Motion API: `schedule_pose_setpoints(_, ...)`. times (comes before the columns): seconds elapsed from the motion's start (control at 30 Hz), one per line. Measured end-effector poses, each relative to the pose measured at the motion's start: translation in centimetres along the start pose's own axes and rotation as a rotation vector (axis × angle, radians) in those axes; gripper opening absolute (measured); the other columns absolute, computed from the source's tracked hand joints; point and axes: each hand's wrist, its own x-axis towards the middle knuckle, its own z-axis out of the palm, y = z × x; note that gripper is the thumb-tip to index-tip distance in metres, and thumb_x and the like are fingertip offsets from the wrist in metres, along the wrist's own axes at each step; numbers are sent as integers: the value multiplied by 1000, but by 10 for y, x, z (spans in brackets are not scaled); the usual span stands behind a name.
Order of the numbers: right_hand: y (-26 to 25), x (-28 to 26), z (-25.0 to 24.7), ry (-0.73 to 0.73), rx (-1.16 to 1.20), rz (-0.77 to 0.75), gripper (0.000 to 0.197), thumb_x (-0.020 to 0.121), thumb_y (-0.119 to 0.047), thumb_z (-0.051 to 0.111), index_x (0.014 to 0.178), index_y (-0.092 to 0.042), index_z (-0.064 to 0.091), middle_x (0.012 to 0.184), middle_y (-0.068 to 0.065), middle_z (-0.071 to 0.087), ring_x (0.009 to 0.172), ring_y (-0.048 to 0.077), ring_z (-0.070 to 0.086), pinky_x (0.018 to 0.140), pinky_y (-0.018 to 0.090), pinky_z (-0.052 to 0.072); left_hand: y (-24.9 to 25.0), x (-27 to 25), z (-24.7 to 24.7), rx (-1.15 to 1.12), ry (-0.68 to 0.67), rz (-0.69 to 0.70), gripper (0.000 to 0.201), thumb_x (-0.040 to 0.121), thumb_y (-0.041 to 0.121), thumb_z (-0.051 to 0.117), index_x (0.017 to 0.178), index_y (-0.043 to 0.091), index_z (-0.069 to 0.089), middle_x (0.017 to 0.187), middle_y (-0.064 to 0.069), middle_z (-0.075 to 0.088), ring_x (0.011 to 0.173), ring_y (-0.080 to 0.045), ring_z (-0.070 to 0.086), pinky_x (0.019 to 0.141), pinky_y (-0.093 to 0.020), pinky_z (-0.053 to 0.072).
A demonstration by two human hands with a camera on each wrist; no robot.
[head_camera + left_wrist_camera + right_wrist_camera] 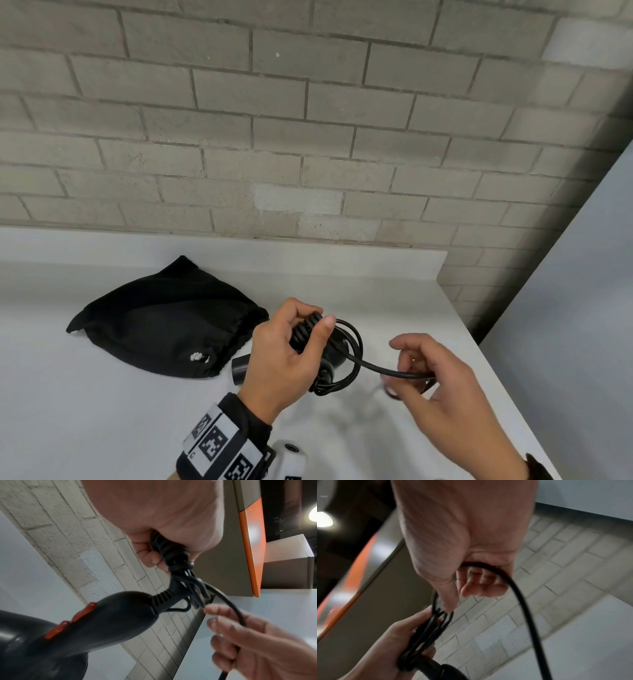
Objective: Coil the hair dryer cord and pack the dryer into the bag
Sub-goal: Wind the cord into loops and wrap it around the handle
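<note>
A person stands at a white bench [102, 394] set against a grey brick wall [274, 120], working with two bare hands.

The left hand [284, 356] is held above the bench, toward its near edge and right of the middle. Its grip is closed: fingers and thumb curl round a bundle of coiled black cord [346, 342], with several loops showing beside the thumb. The left wrist view shows the loops gathered in the fist just above the ribbed strain relief where the cord meets the dryer's handle.

The black hair dryer [82, 626] hangs below that hand, with two orange switches [72, 620] on the handle. In the head view most of it is hidden behind the left hand, and only a dark cylindrical end pokes out to the left.

The right hand [442, 387] is near the bench's right edge, blurred. Its grip is closed too, fingers curled round a free stretch of cord that runs from the coil to it. The right wrist view shows the cord arching out of the fist and trailing down.

A black drawstring bag [164, 325] lies flat on the bench left of the hands, toward the back edge, apart from the dryer. A black band with square markers [219, 448] wraps the left wrist.
</note>
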Motion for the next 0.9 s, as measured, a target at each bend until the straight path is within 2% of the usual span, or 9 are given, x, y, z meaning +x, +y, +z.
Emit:
schedule_pose_setpoints(0.07,-9,1,2,-64,-158,-103,39,75,-27,82,104,-40,60,87,-14,57,60,4,54,58,8,42,1,1,0,25,-9,15,28,86,44,63,90,16,63,73,9,70,59,-7,67,57,-17,51)
schedule_pose_setpoints(0.13,-15,5,2,-133,-364,-233,31,78,-47,73,106,-41,60,88,-19,58,60,-7,50,57,3,36,2,2,0,44,-19,34,29,87,43,63,91,15,64,76,10,70,62,-8,69,58,-19,53)
schedule_pose_setpoints(0.23,-25,16,-3,-148,-538,-439,14,91,-45,59,100,-36,64,87,-18,57,64,-2,53,53,12,42,0,1,-2,78,-51,78,29,89,43,62,92,13,65,75,10,69,62,-8,68,57,-23,54)
schedule_pose_setpoints(0.37,-35,37,-15,-47,-428,-514,9,95,-35,60,95,-29,66,87,-16,58,70,2,55,57,22,46,-2,1,-8,95,-138,185,35,94,46,60,93,12,69,67,11,65,55,-6,62,51,-22,49)
schedule_pose_setpoints(0.47,-37,50,-11,-52,-188,-463,8,94,-29,64,92,-24,69,84,-14,59,66,6,51,59,19,40,1,1,-10,68,-189,255,39,90,49,64,92,11,70,69,11,64,56,-4,58,55,-14,45)
schedule_pose_setpoints(0.63,-32,58,10,2,172,-235,2,86,-24,70,85,-24,72,77,-7,65,58,23,49,57,23,42,2,2,-9,48,-220,284,35,77,43,82,85,11,70,64,9,61,53,-10,56,51,-26,48)
schedule_pose_setpoints(0.77,-29,59,27,-23,453,-7,6,85,-14,71,86,-9,74,69,-9,68,55,1,56,55,11,43,-1,-2,-8,49,-229,317,32,90,42,69,85,10,71,63,6,61,53,-11,57,49,-29,47)
schedule_pose_setpoints(0.83,-29,57,33,-45,562,120,10,86,-8,69,89,1,73,62,-10,66,49,0,57,50,9,42,-2,-4,-8,42,-201,322,30,92,42,65,87,12,71,66,8,62,55,-7,57,52,-21,48)
schedule_pose_setpoints(0.9,-26,53,39,-65,621,197,16,86,-13,69,89,1,75,68,-4,72,57,4,65,54,13,48,-3,-6,-7,44,-153,327,29,94,43,61,88,15,69,68,10,62,57,-2,57,55,-14,45)
